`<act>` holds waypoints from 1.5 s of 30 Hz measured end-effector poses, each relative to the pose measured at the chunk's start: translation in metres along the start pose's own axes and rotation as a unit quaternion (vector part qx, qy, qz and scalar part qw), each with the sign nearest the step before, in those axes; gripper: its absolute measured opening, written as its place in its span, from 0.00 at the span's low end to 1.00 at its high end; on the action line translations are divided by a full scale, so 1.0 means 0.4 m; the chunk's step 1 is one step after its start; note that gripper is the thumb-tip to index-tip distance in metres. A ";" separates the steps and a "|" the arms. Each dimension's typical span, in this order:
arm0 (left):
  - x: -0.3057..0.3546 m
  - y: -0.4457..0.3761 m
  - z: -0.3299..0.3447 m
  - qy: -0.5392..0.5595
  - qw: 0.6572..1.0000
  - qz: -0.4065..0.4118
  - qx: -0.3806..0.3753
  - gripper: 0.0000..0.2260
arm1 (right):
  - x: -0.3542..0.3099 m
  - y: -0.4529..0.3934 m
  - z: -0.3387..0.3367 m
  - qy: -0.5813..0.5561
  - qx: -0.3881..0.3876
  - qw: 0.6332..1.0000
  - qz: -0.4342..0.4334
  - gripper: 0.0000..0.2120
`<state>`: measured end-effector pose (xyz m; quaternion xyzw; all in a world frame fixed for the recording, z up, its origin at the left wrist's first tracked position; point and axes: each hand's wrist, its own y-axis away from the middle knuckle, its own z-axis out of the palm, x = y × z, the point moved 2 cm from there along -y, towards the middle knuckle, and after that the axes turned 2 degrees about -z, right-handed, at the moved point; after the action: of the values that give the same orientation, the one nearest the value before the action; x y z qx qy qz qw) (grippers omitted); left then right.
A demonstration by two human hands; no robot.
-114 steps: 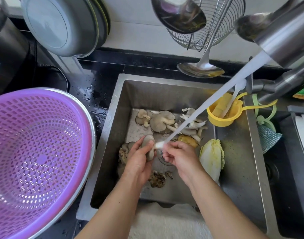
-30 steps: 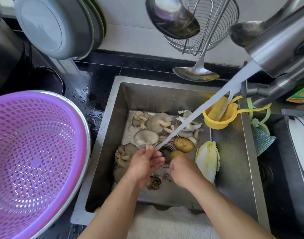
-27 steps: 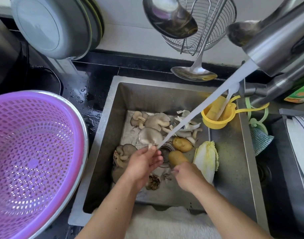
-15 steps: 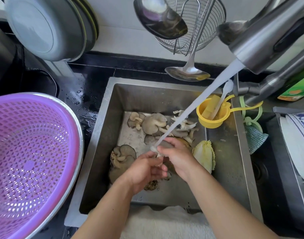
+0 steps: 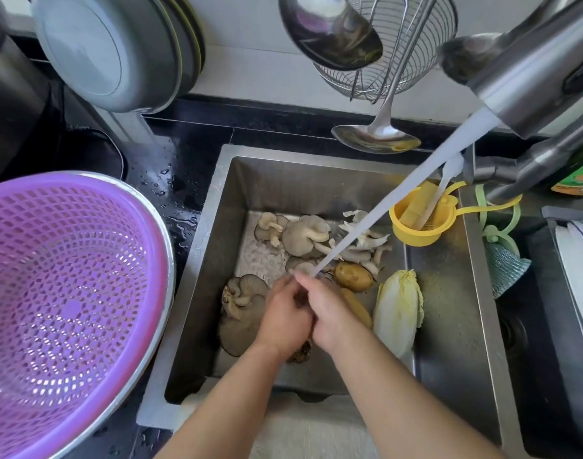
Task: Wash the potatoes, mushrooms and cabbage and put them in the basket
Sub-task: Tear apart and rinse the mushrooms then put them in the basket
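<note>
I see both hands, left (image 5: 285, 318) and right (image 5: 329, 314), pressed together under stream (image 5: 382, 217) in sink (image 5: 449, 293); fingers curled, contents hidden, can't tell. Basket (image 5: 68, 293) on bench, left.

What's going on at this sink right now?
A person is washing vegetables under running water. The left hand and right hand are pressed together beneath the stream, rubbing something small that cannot be made out. Oyster mushrooms, two potatoes and a cabbage lie in the sink. The purple basket on the counter to the left holds nothing yet.
</note>
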<state>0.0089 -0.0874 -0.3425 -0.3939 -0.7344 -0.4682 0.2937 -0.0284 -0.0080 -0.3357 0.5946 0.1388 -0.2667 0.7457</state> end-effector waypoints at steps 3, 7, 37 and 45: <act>0.022 0.008 -0.028 0.218 0.970 -0.084 0.065 0.18 | -0.023 -0.025 -0.037 -0.091 0.021 0.995 0.018 0.10; -0.014 -0.017 -0.046 0.264 0.952 -0.139 0.068 0.08 | -0.012 -0.021 -0.053 -0.114 -0.034 0.992 0.040 0.14; -0.068 -0.066 -0.121 -0.229 0.939 -0.238 0.101 0.19 | -0.063 -0.035 -0.150 0.667 0.020 0.670 -0.325 0.17; -0.129 -0.099 -0.120 -0.212 0.954 -0.209 0.043 0.15 | -0.024 -0.005 -0.157 0.598 0.017 0.778 -0.191 0.12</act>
<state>0.0050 -0.1572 -0.3833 -0.3087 -0.8652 -0.3927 0.0433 -0.0305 0.0544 -0.3484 0.6080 0.6632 0.0029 0.4364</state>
